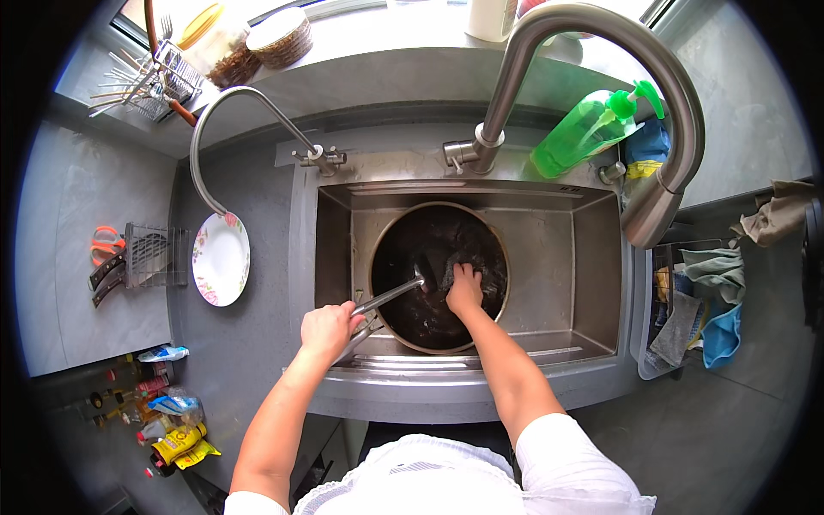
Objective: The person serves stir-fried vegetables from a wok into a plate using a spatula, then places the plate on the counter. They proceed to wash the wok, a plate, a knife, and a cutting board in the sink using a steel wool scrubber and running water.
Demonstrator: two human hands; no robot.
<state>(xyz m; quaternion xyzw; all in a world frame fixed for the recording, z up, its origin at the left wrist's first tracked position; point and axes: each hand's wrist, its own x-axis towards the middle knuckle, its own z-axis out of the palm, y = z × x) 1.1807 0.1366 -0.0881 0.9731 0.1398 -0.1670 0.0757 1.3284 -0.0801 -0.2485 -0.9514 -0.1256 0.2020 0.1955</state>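
Observation:
A round pan with a dark inside stands in the stainless steel sink. My left hand grips the metal handle of a utensil with a black head, which rests inside the pan. Below that hand, the pan's metal handle sticks out over the sink's front edge; whether my fingers also touch it is unclear. My right hand reaches down into the pan, fingers bent. Under its fingertips is a greyish, glinting patch, either a scouring pad or wet foam; I cannot tell which.
A large pull-down faucet arches over the sink's right side, beside a green soap pump bottle. Left, a thin curved tap hangs above a floral plate. A rack of cloths stands right; knives and scissors sit left.

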